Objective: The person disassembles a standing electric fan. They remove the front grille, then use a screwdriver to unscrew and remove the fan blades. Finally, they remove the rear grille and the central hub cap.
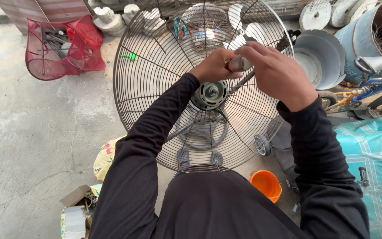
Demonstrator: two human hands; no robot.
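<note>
Over round wire fan guard [155,88], both hands, left hand [213,66] and right hand [277,73], clenched smooth grey metal cylinder [239,64]; ribbed motor hub [211,93] just beneath.

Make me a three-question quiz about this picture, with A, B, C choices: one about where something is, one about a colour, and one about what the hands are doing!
1. Where is the bucket?
A. On the ground below the fan guard
B. Hanging from the guard
C. Inside the red basket

2. What colour is the bucket?
A. Blue
B. Orange
C. Green

3. What are the hands doing?
A. Both hang empty at the sides
B. One holds the bucket
C. The left hand and right hand meet on a small silvery part in front of the guard

Answers:
1. A, it sits on the concrete under the guard's lower right edge.
2. B, its rim and inside are bright orange.
3. C, both hands close around the silvery part just above the motor hub.
</note>
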